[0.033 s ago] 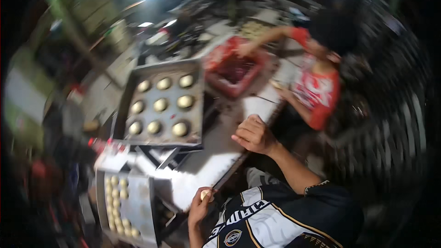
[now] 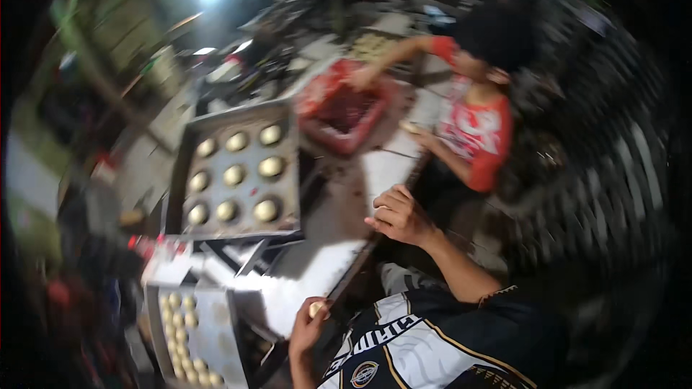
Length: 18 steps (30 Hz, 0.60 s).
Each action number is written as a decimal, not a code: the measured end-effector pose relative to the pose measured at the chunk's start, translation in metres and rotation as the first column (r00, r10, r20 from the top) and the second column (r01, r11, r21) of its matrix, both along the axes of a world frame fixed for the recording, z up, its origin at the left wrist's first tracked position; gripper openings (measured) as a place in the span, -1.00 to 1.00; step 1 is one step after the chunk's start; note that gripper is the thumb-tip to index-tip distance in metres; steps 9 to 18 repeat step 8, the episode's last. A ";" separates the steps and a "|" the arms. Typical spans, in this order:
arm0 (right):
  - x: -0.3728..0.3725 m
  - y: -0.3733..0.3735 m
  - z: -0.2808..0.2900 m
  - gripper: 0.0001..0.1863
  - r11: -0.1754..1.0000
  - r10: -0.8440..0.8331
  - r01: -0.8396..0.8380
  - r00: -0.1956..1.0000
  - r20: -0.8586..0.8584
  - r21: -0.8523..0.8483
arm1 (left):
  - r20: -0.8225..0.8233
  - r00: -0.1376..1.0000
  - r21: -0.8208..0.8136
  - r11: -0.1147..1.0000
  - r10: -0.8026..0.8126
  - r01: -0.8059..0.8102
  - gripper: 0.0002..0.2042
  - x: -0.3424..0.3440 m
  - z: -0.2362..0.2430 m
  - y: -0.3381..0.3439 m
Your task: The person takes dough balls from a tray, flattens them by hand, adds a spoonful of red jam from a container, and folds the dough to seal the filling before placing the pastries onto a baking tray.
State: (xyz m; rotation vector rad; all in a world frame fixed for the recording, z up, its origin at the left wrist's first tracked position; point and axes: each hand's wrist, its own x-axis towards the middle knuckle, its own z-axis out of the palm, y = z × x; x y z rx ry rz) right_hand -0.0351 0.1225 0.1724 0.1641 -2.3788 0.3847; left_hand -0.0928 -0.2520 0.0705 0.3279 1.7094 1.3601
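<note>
A pale dough ball (image 2: 316, 308) sits in my left hand (image 2: 308, 328), whose fingers and thumb close round it near the table's edge. Farther right, my right hand (image 2: 402, 217) is raised with its fingers curled in. Something pale shows at its fingertips, too blurred to name. To the left, a large metal tray (image 2: 288, 198) bears several round dough pieces in rows. Lower down, a second tray (image 2: 215, 324) carries many smaller dough balls along its left side.
Across the table corner, a person in a red and white shirt (image 2: 484, 133) reaches into a red basin (image 2: 344, 145) of dark red filling. The other hand holds a pale piece. Beyond lies a tray of pale pieces (image 2: 371, 47). A red-capped bottle (image 2: 148, 246) lies left.
The whole view has shifted, so the trays, basin and other person appear farther left. My right hand has turned slightly, showing something pale at its fingertips. My left hand still holds the dough ball.
</note>
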 end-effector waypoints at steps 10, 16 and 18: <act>0.281 -0.008 0.019 -0.86 0.457 -0.889 0.853 0.446 -0.106 -0.253 | -0.082 0.876 0.217 0.850 -0.475 0.480 -0.69 -0.020 0.007 0.111; 0.281 -0.008 0.019 -0.86 0.457 -0.889 0.853 0.446 -0.106 -0.253 | -0.082 0.876 0.217 0.850 -0.475 0.480 -0.69 -0.020 0.007 0.111; 0.281 -0.008 0.019 -0.86 0.457 -0.889 0.853 0.446 -0.106 -0.253 | -0.082 0.876 0.217 0.850 -0.475 0.480 -0.69 -0.020 0.007 0.111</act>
